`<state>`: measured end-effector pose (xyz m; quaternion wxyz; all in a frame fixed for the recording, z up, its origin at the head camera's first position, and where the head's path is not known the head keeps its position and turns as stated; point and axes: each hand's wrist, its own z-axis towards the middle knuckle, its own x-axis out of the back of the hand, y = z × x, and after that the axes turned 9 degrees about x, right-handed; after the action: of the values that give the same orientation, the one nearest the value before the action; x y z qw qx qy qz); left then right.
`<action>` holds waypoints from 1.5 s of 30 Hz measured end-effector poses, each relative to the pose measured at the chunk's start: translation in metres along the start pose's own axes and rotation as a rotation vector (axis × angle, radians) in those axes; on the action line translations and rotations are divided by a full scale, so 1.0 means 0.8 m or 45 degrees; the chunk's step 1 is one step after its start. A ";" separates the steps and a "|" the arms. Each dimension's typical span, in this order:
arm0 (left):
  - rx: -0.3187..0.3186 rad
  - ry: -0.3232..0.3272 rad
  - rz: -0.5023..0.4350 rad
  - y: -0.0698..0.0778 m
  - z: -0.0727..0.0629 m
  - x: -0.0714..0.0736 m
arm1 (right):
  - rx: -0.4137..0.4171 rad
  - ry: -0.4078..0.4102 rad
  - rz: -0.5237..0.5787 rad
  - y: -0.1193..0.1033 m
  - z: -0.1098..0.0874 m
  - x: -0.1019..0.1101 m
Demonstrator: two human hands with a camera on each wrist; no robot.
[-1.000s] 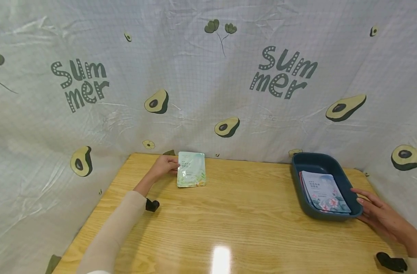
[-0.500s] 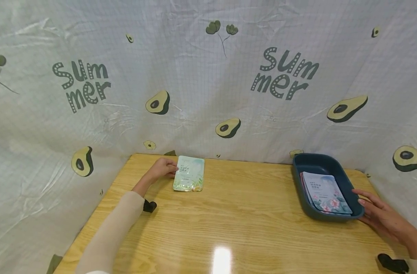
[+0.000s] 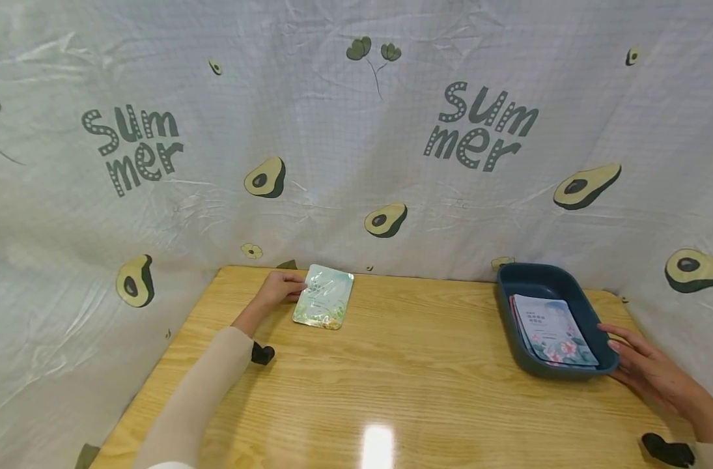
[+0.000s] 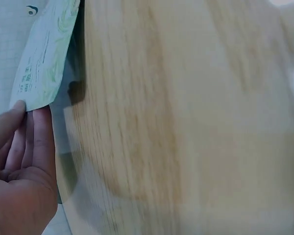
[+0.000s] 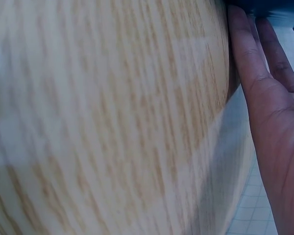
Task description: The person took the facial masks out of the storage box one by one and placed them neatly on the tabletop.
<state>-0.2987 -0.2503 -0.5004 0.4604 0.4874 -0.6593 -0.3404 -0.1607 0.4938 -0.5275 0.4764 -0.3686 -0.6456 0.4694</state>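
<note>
My left hand pinches a pale green sheet mask packet by its left edge, at the back left of the table. In the left wrist view, the thumb lies on the packet's printed face and the fingers are behind it. The packet is tilted, its top leaning to the right. On the right, a dark blue plastic bin holds a small stack of similar packets, a white and pink floral one on top. My right hand rests against the bin's near right side, fingers mostly straight; some fingertips are hidden by the bin.
Both things are on a wooden table with a bright light reflection near its front. A white curtain printed with avocados and lettering hangs right behind the table and along its sides.
The packet in my left hand has come slightly down toward the front and turned clockwise. The right hand and the bin hold their places.
</note>
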 end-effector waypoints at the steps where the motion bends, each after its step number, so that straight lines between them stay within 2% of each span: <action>1: 0.018 0.005 -0.032 0.000 0.000 -0.001 | 0.001 0.000 -0.004 0.000 0.000 0.000; 4: 0.065 0.031 -0.103 0.001 0.001 -0.003 | -0.015 0.007 -0.007 -0.002 0.001 0.000; 7: 0.082 0.042 -0.107 0.001 0.002 -0.004 | 0.001 0.005 0.026 -0.003 0.001 0.000; 9: 0.079 0.042 -0.056 0.002 0.002 -0.003 | 0.018 0.000 0.061 -0.003 0.000 0.000; 14: 0.040 0.030 0.160 0.007 -0.002 0.002 | 0.053 -0.009 0.135 -0.002 -0.002 0.000; 17: 0.017 0.007 0.220 0.011 -0.002 0.005 | 0.071 -0.009 0.174 -0.001 -0.003 0.001; 22: 0.038 -0.006 0.208 0.012 0.001 0.005 | 0.067 -0.001 0.195 0.001 -0.003 0.002; 27: 0.038 0.045 0.190 0.010 0.001 0.001 | 0.075 -0.029 0.166 0.001 -0.002 0.003; 31: 0.031 0.079 0.170 0.013 0.001 -0.002 | 0.119 -0.064 0.224 -0.001 -0.003 0.005; 35: 0.017 0.080 0.209 0.018 0.000 -0.006 | 0.140 -0.079 0.269 -0.001 -0.008 0.007; 37: 0.006 0.060 0.250 0.019 -0.001 -0.005 | 0.132 -0.075 0.256 0.000 -0.009 0.008; 41: -0.026 0.016 0.334 0.019 -0.004 0.003 | 0.131 -0.074 0.141 -0.001 -0.008 0.009; 45: -0.071 0.031 0.463 0.020 -0.007 0.012 | 0.149 -0.083 0.072 -0.003 -0.006 0.008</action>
<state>-0.2992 -0.2548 -0.4817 0.5355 0.3515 -0.7212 -0.2637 -0.1581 0.5006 -0.5232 0.4625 -0.3429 -0.6215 0.5313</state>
